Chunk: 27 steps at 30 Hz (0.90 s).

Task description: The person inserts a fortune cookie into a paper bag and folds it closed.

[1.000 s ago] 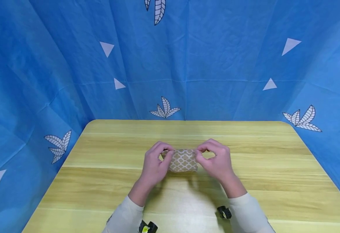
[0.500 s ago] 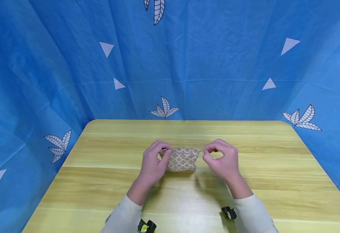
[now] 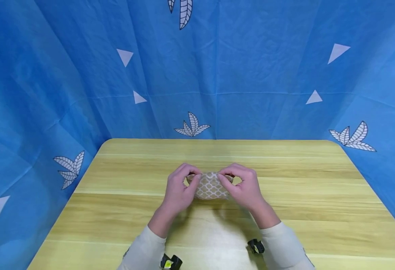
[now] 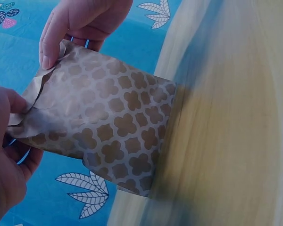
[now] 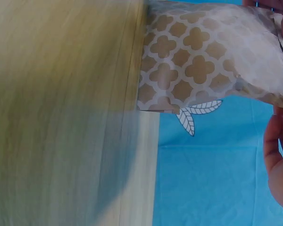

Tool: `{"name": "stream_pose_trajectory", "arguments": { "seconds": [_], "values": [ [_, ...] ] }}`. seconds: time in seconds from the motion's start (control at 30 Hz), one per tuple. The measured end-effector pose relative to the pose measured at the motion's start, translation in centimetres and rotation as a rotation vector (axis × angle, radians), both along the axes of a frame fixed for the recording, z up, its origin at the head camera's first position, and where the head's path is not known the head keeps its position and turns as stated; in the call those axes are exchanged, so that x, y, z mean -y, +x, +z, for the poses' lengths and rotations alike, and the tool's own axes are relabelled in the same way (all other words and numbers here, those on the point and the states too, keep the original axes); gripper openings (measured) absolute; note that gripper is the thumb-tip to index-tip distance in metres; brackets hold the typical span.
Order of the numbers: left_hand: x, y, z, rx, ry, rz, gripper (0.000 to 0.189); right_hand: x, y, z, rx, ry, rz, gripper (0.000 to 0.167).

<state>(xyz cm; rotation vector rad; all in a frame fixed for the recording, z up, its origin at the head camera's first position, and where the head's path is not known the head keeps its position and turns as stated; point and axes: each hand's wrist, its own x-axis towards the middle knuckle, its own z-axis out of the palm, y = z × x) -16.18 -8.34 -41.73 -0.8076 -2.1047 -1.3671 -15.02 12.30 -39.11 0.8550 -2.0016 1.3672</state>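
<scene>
A brown paper bag [image 3: 211,187] with a white quatrefoil lattice print stands in the middle of the table, facing me. My left hand [image 3: 178,190] pinches its top edge near the left end, thumb in front. My right hand [image 3: 244,187] pinches the same edge toward the right, thumb also in front. The left wrist view shows the bag [image 4: 118,117] with a creased, crumpled top rim between both thumbs. Its bottom end is close to the tabletop. In the right wrist view the bag [image 5: 188,56] bulges slightly and its lower corners look square.
The light wood-grain table [image 3: 116,210] has rounded far corners. A blue curtain [image 3: 251,67] with white leaves and triangles hangs behind it and along both sides. Small black devices, one by the left sleeve [image 3: 171,262] and one by the right sleeve [image 3: 255,246], sit at the wrists.
My right hand let go of the bag's right corner and moved off to the right, then came back left and now pinches the top edge farther in. The left hand keeps its hold.
</scene>
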Motion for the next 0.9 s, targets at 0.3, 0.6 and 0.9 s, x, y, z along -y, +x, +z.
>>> {"name": "stream_pose_trajectory", "arguments": {
  "seconds": [0.3,0.6,0.9],
  "values": [
    [-0.8,-0.5,0.9,0.003,-0.077,-0.048,0.007,-0.4,-1.6,-2.8,-0.031,-0.001,0.033,0.015],
    [-0.9,-0.8,1.1,-0.01,-0.08,-0.072,0.005,-0.4,-1.8,-3.1,-0.02,-0.002,0.048,0.014],
    [-0.9,-1.1,1.1,-0.06,-0.083,-0.083,0.009,-0.3,-1.8,-3.2,-0.01,0.0,0.057,0.014]
  ]
}}
